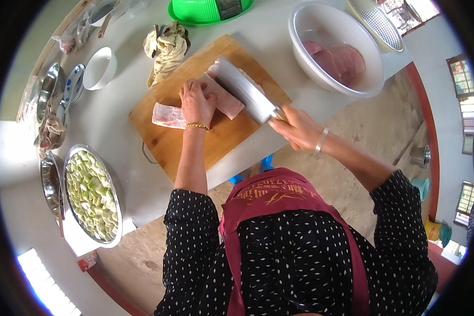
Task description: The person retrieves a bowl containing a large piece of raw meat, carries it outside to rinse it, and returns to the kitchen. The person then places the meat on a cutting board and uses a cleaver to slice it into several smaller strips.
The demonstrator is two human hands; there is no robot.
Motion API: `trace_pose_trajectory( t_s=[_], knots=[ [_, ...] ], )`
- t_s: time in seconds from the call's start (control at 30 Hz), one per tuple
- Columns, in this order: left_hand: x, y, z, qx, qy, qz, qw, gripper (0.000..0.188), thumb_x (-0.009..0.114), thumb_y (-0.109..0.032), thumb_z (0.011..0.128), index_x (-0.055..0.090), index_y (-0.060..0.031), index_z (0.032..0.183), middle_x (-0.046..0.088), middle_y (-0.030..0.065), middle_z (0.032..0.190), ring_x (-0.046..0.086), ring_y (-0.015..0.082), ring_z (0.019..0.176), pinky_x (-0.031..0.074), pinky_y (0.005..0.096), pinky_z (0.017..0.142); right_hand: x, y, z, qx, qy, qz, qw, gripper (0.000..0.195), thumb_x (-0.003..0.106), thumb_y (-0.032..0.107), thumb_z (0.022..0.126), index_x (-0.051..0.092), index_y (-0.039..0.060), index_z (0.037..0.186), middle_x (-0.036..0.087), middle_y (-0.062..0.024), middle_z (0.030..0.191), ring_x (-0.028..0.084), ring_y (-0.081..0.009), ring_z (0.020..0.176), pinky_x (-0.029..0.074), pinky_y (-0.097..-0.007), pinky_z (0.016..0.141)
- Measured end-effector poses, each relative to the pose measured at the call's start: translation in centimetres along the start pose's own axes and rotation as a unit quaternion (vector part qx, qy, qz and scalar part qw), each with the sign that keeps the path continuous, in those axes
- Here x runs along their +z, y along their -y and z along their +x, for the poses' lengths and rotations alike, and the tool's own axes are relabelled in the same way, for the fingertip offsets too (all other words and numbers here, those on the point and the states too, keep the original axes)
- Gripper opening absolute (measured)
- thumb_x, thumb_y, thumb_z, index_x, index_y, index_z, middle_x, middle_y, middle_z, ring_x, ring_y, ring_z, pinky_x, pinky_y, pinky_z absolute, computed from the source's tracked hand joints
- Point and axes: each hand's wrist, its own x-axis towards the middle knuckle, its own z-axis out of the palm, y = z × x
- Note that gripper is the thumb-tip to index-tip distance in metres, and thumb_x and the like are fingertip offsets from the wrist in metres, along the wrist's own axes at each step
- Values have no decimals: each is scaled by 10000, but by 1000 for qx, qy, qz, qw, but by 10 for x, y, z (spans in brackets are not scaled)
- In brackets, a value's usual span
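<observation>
A wooden cutting board point(237, 138) lies at an angle on the table. My right hand point(298, 126) grips the handle of a cleaver point(243, 91), whose broad blade is tilted over the board beside a block of raw meat point(226, 98). Against that block my left hand point(197, 102) presses with bent fingers. Another pale strip of raw meat point(169, 115) sticks out to the left from beneath the left hand. Part of a further piece point(253, 81) shows behind the blade, which hides the rest. Whether the blade touches the meat cannot be told.
A white basin point(296, 43) with raw meat stands at right, near a perforated basket point(379, 25). A crumpled cloth point(168, 51) lies behind the board, near a green plastic basket point(199, 10). At left are a white bowl point(100, 69) and a metal basin point(120, 215) of cut green vegetable pieces.
</observation>
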Motion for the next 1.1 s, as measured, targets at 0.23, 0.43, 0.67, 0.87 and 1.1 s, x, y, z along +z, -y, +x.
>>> trace_pose_trajectory(
  t_s=[0.23, 0.43, 0.67, 0.87, 1.1],
  knots=[
    [3, -8, 3, 44, -10, -53, 998, 222, 571, -16, 628, 592, 7, 847, 555, 131, 1007, 504, 330, 964, 385, 398, 883, 5, 32, 43, 5, -18, -2, 1000, 393, 513, 324, 877, 423, -56, 922, 528, -133, 602, 510, -194, 378, 388, -330, 324],
    [-3, -4, -2, 2, 8, -32, 999, 204, 576, -7, 625, 595, 4, 828, 562, 145, 998, 506, 322, 976, 381, 394, 891, 6, 19, 44, -21, -11, -1, 1000, 412, 507, 314, 876, 434, -82, 963, 541, -149, 614, 531, -214, 397, 407, -355, 343],
    [1, -9, 1, 8, 28, -41, 999, 182, 524, -24, 681, 605, 6, 842, 564, 144, 992, 505, 310, 986, 369, 385, 907, 9, 38, 68, -48, -25, -53, 997, 411, 523, 297, 850, 447, -75, 1009, 601, -186, 669, 564, -246, 405, 480, -368, 433],
    [-5, -1, 3, -57, 46, -5, 997, 191, 533, -100, 725, 620, 6, 858, 566, 162, 1003, 484, 311, 1028, 354, 384, 925, -6, 23, 62, -26, 43, 8, 999, 350, 528, 290, 842, 487, -27, 985, 573, -145, 620, 558, -228, 395, 463, -356, 383],
    [-1, -15, 0, -54, 56, 21, 997, 227, 574, -166, 732, 632, -11, 888, 547, 159, 1070, 464, 330, 1048, 359, 389, 926, -7, 43, 74, -31, 21, -51, 998, 339, 520, 308, 870, 424, -14, 820, 488, -73, 568, 534, -165, 422, 405, -306, 335]
  ],
)
